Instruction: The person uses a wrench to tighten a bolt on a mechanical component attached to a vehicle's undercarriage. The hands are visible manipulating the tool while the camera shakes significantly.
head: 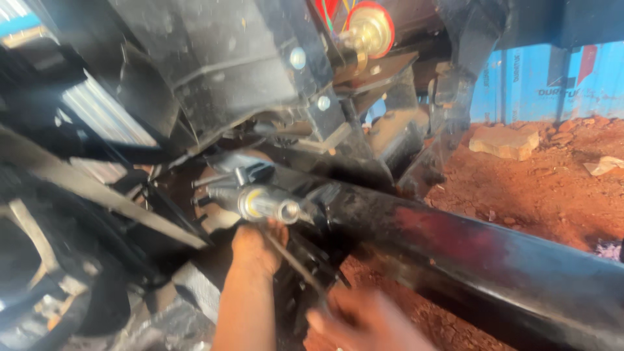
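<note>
Underside of black vehicle frame (214, 71) fills upper left. Left hand (257, 246) reaches up, touching silver cylindrical fitting (266, 205) at end of thick black beam (481, 260) running near right. Right hand (364, 322), blurred, near bottom edge beside thin rod (296, 263). Red dirt ground (546, 188), pale stone (504, 142) far right.

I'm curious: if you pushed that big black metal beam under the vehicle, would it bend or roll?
Probably neither. The black beam looks thick, long and rigid, so likely heavy and stiff. It seems joined to the frame above, so it should hardly move. Its glossy surface might feel slippery.
</note>
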### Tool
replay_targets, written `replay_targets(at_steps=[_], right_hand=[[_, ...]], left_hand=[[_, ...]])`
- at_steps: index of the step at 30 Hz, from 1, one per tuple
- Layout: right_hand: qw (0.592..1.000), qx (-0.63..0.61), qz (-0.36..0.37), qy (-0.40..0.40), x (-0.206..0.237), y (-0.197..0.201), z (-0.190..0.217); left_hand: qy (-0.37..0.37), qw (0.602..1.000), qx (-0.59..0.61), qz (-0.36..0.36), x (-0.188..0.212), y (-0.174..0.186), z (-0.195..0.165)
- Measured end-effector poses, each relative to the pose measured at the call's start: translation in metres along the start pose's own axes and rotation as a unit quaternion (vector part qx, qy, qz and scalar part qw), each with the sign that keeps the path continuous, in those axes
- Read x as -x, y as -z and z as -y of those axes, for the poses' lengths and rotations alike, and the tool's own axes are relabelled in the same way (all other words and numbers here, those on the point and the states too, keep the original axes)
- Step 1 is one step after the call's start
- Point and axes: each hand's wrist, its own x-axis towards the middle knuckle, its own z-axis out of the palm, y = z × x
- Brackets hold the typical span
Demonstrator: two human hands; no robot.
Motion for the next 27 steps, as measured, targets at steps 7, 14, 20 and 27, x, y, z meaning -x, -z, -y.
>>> replay_targets(at_steps=[7, 14, 20, 27], right_hand=[[1.0, 0.015, 0.019, -0.006, 0.014, 0.016, 0.032], [0.98, 0.069, 0.113, -0.148, -0.025, -0.004, -0.082], [0.969, 0.119, 0.124, -0.177, -0.031, -0.012, -0.091], [0.978, 0.114, 0.095, -0.149, -0.026, -0.011, -0.067]], left_hand=[[-0.019, 0.998, 0.056, 0.006, -0.011, 0.008, 0.004], [-0.007, 1.0, -0.014, -0.015, 0.008, -0.006, 0.001], [-0.003, 0.999, -0.011, -0.037, 0.021, -0.013, -0.006], [-0.013, 0.998, -0.034, -0.042, 0.017, -0.011, -0.005]])
